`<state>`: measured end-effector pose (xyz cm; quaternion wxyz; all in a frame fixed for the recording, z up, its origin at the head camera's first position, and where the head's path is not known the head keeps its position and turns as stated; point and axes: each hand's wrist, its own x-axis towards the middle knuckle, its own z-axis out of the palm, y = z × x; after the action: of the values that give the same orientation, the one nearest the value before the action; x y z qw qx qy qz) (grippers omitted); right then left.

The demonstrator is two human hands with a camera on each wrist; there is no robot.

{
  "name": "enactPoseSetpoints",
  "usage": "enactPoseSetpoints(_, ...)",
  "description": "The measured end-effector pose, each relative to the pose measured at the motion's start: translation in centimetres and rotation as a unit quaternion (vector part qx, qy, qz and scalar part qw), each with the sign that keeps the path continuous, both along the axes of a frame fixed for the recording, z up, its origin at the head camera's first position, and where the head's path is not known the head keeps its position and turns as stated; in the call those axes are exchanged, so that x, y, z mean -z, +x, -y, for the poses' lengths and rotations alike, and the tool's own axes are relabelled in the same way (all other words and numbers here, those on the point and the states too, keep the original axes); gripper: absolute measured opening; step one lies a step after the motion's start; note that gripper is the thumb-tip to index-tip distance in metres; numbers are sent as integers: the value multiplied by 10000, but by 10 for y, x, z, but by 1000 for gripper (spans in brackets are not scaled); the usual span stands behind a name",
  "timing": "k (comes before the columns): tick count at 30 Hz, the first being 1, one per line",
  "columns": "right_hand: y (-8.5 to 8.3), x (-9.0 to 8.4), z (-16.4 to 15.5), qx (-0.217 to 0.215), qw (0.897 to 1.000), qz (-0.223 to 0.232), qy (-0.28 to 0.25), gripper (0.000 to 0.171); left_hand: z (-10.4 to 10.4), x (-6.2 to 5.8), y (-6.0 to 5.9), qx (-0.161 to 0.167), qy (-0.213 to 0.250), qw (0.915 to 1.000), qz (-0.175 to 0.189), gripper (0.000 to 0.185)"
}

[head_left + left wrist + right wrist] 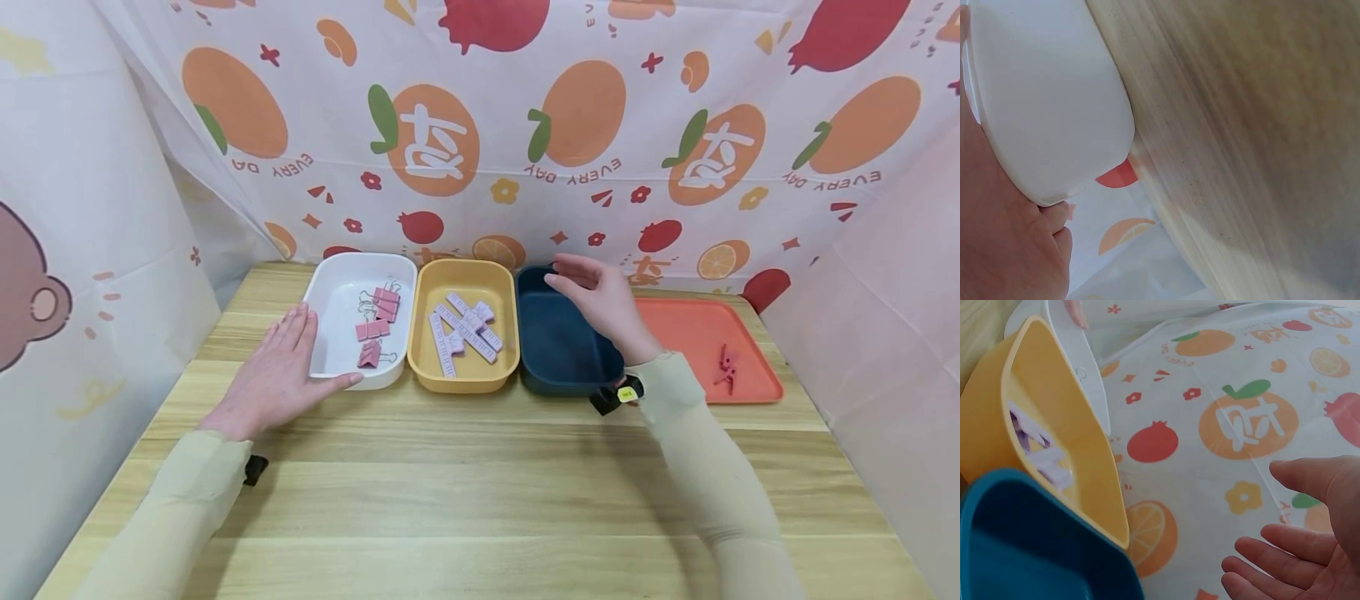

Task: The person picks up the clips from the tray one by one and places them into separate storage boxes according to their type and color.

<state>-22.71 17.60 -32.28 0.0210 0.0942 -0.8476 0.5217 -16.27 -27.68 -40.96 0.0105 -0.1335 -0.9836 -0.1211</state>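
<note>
My left hand (273, 371) lies against the left side of a white container (336, 304), fingers straight and the thumb along its front edge. Pink binder clips (372, 329) lie in that container. In the left wrist view the hand (1007, 231) touches the white wall (1054, 94). Above the dark blue container (562, 346) hovers my right hand (596, 300), holding nothing. Its fingers (1285, 559) are loosely extended and apart from the thumb in the right wrist view. No contents show in the visible part of the blue container.
Between the white and blue containers stands a yellow container (464, 384) with lilac strips (468, 333) bearing ruler-like marks. To the right, a coral tray (675, 333) holds small pink clips (726, 369) like clothespins. Behind the wooden table (450, 500) hangs a fruit-print cloth (510, 200).
</note>
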Motion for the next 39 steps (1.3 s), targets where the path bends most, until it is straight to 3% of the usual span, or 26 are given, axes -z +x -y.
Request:
enactPoseSetpoints(8,9,-3,-24,267,9996,12,-78,61,0,1,0,15,2,10000,-29,121)
enactPoseSetpoints(23,11,2,-66,754,9970,159,31,66,0,0,0,-72,77,9999,43,121)
enactPoseSetpoints(39,14,4,-87,974,9941,406,269,68,0,1,-3,-78,26,9999,88,120)
